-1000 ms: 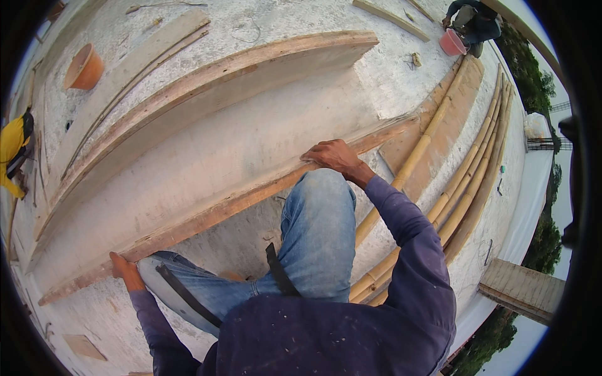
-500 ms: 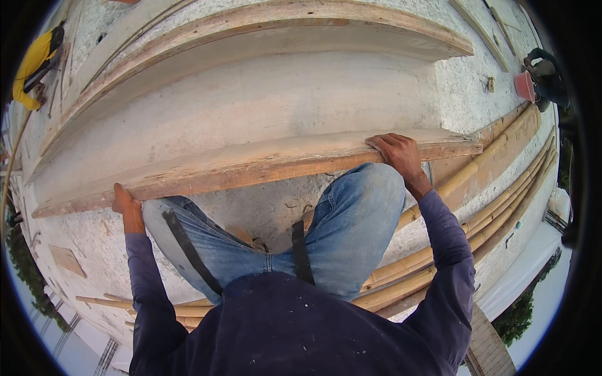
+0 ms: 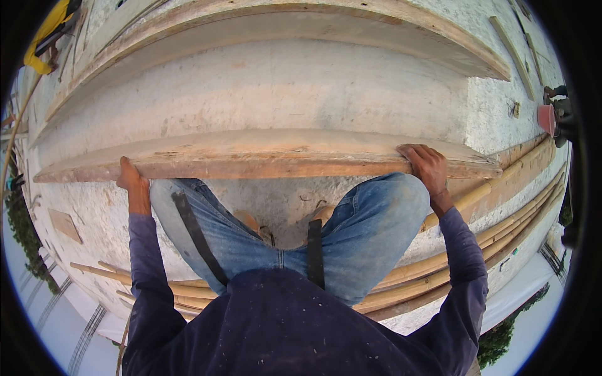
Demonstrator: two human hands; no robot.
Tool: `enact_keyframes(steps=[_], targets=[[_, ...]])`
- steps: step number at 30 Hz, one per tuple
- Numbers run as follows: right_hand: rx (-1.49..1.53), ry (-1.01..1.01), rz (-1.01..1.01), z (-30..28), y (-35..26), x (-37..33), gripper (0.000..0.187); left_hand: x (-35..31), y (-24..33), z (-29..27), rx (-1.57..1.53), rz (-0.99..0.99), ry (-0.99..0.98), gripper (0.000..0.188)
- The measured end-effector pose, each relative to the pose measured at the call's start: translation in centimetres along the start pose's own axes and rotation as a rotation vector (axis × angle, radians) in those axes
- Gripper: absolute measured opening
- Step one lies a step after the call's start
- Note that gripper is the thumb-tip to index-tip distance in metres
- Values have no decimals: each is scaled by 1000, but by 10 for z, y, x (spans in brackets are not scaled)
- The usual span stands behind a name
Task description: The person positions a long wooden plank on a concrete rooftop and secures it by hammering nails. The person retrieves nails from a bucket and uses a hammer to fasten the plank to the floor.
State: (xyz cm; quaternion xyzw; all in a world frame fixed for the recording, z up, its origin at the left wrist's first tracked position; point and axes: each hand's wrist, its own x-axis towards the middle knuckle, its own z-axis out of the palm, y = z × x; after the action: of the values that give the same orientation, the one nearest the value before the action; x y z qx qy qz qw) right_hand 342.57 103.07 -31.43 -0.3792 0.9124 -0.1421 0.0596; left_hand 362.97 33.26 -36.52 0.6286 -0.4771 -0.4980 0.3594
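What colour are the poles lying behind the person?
The poles are yellowish tan, like bamboo; the head view shows them best, at right.

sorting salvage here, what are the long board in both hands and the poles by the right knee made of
Long board: looks like rough sawn wood, unpainted, grain and chipped edges showing, pale cement-like crust on top. Poles: probably bamboo, yellow-tan, smooth, with ringed joints.

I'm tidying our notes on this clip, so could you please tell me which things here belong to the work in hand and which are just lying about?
In hand:
- left hand gripping the near wooden plank
- right hand gripping the same plank

Lying about:
- bamboo poles on the slab
- far wooden plank
- red bucket
- small flat board
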Motion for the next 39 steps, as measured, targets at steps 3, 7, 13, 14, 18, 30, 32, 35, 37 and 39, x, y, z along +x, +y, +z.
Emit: enact_keyframes(steps=[3,7,13,14,18,30,32,35,37,39], targets=[[0,32,-23,-1,-1,-1,27,1,0,1,1,0,24,62],[-12,-17,21,2,3,-6,28,-11,1,6,-44,48,10,58],[3,-67,11,12,13,-12,44,-46,3,14,57,155,161,88],[-10,-96,17,16,17,-12,40,-47,5,17,148,119,233,90],[1,-55,-36,28,35,-18,35,-48,1,24,13,112,233,84],[19,-274,32,14,44,-13,39,-61,16,35,201,69,337,88],[18,-343,56,1,35,-7,39,-63,17,37,185,101,365,86],[3,-403,104,-14,22,-5,40,-61,16,37,257,109,412,87],[29,-404,148,-17,14,-8,41,-59,14,36,169,65,356,88],[98,-320,113,-16,9,-13,43,-57,13,34,133,44,310,91]])
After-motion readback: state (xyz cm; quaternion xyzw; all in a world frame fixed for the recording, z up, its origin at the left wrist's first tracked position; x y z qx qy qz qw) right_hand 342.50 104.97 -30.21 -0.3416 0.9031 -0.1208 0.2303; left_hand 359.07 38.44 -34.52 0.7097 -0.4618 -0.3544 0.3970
